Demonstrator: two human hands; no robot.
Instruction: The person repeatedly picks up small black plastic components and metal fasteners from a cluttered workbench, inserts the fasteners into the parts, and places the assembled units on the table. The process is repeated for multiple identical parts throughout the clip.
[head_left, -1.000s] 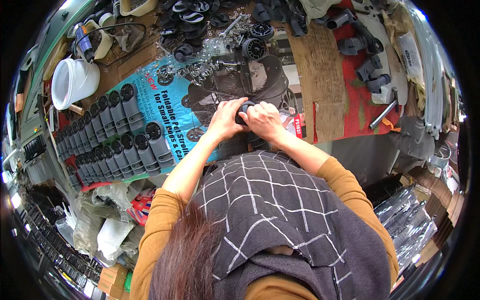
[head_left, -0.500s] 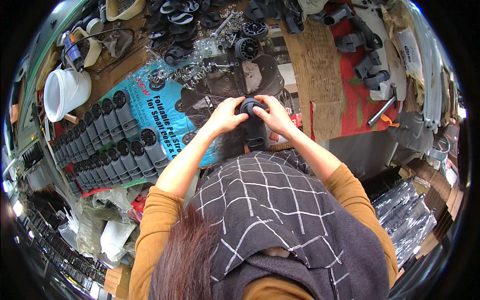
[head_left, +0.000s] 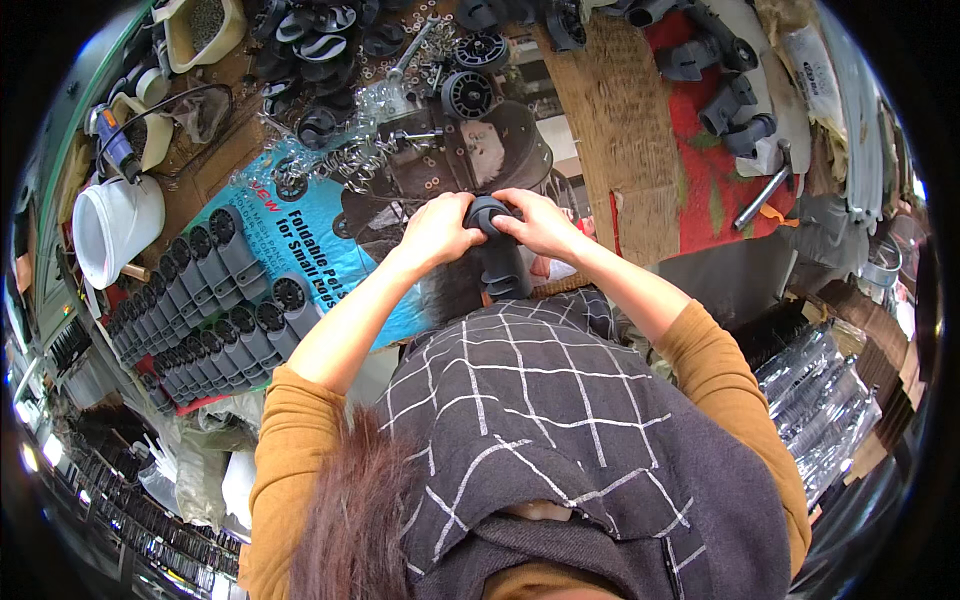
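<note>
Between my two hands, at the table's near edge, stands a dark grey plastic tube-shaped part (head_left: 502, 262) with a rounded upper end. My left hand (head_left: 440, 232) is closed on its left side near the top, and my right hand (head_left: 541, 226) grips the right side, thumb over the rounded end. Some fingertips are hidden behind the part. Just beyond lie two black spoked discs (head_left: 468, 95), a metal bolt (head_left: 415, 135) and a heap of metal springs (head_left: 365, 165). Similar grey parts (head_left: 205, 262) stand in rows to my left.
A white bucket (head_left: 118, 222) stands far left, beside a blue power tool (head_left: 115, 145). Black caps (head_left: 310, 50) and a wrench (head_left: 412, 50) lie at the back. On the right, red cloth (head_left: 690, 190) carries a hammer (head_left: 765, 195) and grey elbow-shaped parts (head_left: 735, 105).
The view has shifted slightly, so table items sit farther left. Both hands keep hold of the grey part, whose top now tilts a little to the left.
</note>
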